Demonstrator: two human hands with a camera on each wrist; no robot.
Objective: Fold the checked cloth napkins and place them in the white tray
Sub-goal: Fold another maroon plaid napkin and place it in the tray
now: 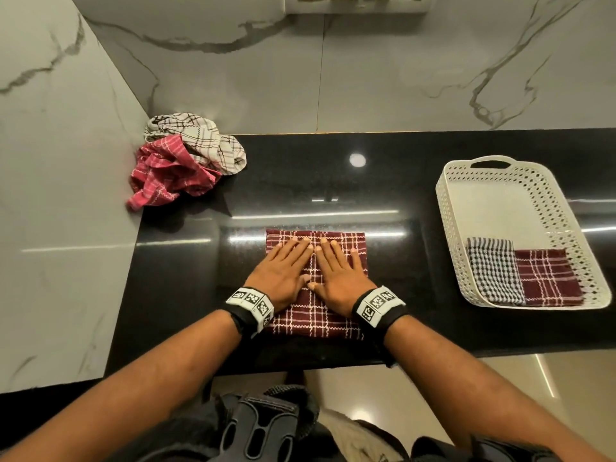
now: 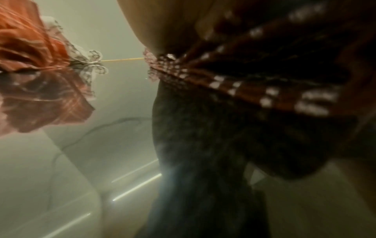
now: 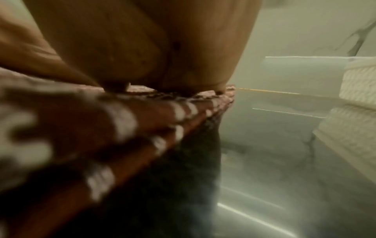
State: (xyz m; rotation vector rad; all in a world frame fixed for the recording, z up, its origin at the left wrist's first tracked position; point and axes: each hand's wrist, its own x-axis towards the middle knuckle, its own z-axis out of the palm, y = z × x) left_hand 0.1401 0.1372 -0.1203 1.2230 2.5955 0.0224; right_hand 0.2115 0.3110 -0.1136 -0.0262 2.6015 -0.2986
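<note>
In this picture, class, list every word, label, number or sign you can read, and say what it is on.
No readable words or numbers anywhere.
Left wristband: black-and-white square code markers, no letters.
Right wristband: the same kind of markers, no letters.
Wall switch plates: no visible text.

Your maroon checked napkin [image 1: 316,323] lies folded flat near the counter's front edge. Two unfolded napkins, a pink one [image 1: 166,171] and a cream one [image 1: 203,135], sit crumpled together at the far left. In your white perforated tray [image 1: 448,208], a black-checked napkin [image 1: 493,271] and a maroon napkin [image 1: 546,278] lie folded side by side, touching.
</note>
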